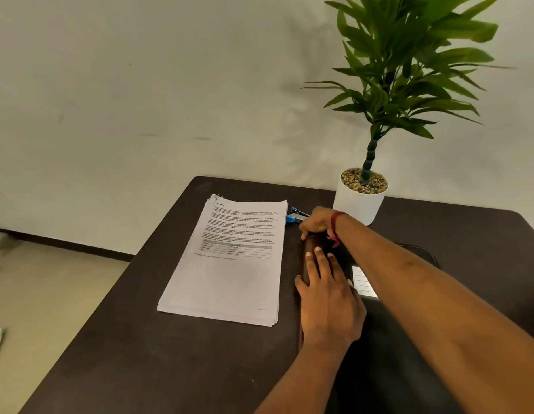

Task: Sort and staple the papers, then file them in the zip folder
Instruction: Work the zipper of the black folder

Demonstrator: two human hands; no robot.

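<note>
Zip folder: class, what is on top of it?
The left hand lies flat on the zip folder; the right hand pinches its far end. A white label shows, partly covered by the forearm.

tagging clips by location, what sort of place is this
Probably an office or home desk: a dark table with a stack of printed papers, a blue stapler and a potted plant.

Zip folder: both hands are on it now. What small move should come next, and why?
Probably the right hand should draw the zip open along the edge while the left hand presses the zip folder flat. The right fingers curl at its far corner, the left lies flat on it, and the folder seems closed. The paper stack waits beside it.
</note>
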